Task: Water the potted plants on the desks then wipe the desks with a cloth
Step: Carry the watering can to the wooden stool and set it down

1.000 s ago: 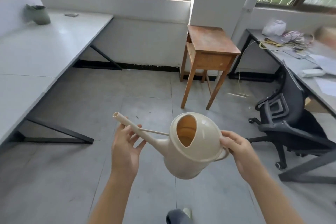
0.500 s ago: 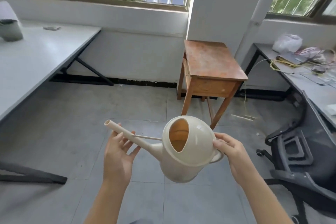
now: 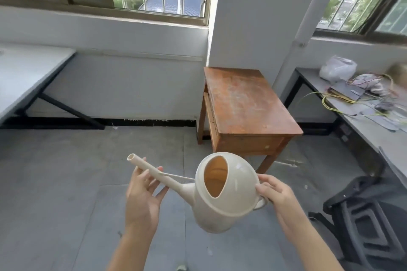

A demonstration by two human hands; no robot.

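Wooden table point(image 3: 248, 103) nearer; right hand point(image 3: 279, 196) grips watering can point(image 3: 229, 202), left hand point(image 3: 143, 196) touches spout point(image 3: 152, 169).

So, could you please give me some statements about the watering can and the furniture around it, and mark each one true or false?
1. The right hand grips the watering can by its handle. True.
2. The spout points to the person's right. False: it points left, resting on the fingers of the left hand.
3. The plastic bag lies on the wooden table. False: it lies on the right desk.
4. A black chair stands beside the right desk. True.
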